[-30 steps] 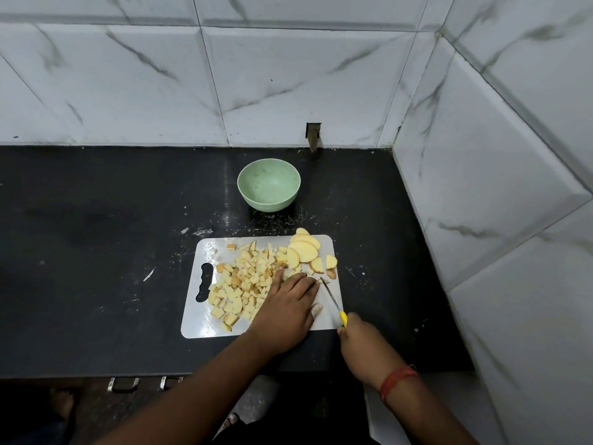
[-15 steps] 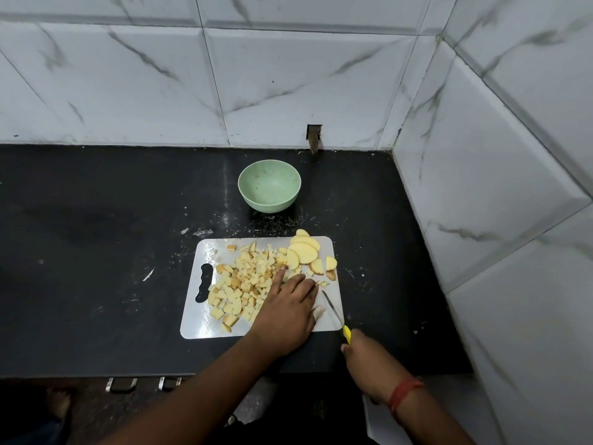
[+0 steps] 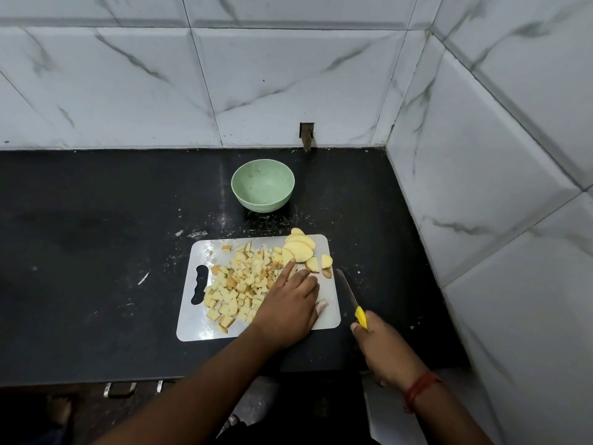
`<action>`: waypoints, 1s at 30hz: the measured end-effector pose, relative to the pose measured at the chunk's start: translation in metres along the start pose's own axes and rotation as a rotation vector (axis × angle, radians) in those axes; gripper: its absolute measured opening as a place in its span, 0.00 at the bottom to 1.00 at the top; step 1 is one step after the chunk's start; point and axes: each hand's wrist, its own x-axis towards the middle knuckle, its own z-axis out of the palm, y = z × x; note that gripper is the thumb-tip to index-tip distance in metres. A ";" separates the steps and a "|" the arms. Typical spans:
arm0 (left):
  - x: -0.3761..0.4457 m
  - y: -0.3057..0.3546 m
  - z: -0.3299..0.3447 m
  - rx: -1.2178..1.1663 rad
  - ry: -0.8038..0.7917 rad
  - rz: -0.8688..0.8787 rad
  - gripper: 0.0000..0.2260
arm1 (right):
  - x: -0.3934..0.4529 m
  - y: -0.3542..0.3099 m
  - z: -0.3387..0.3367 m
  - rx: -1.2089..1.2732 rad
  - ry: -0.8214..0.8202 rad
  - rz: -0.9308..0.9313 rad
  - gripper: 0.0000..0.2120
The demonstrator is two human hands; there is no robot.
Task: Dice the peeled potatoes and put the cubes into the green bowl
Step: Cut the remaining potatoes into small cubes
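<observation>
A white cutting board (image 3: 199,327) lies on the black counter. A heap of potato cubes (image 3: 239,284) covers its left and middle. Several potato slices (image 3: 300,250) lie at its far right corner. My left hand (image 3: 288,306) rests flat on the board, fingers spread, touching the cubes' right edge and pointing at the slices. My right hand (image 3: 383,345) grips a yellow-handled knife (image 3: 349,295), its blade off the board's right edge over the counter. The green bowl (image 3: 263,186) stands empty behind the board.
White marble-tiled walls close the counter at the back and right (image 3: 481,187). Potato crumbs (image 3: 192,233) dot the black counter (image 3: 96,236) near the board. The counter's front edge runs below my arms.
My right hand has drawn the knife back and to the right, off the board's edge. My left hand stays on the board by the cubes.
</observation>
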 end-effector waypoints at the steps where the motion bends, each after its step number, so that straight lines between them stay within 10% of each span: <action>1: -0.003 -0.002 0.000 0.009 0.012 -0.011 0.22 | 0.002 -0.001 0.000 -0.090 0.018 -0.025 0.10; 30: -0.009 -0.001 0.006 -0.093 -0.021 -0.036 0.26 | 0.027 -0.014 0.016 -0.396 -0.002 -0.037 0.07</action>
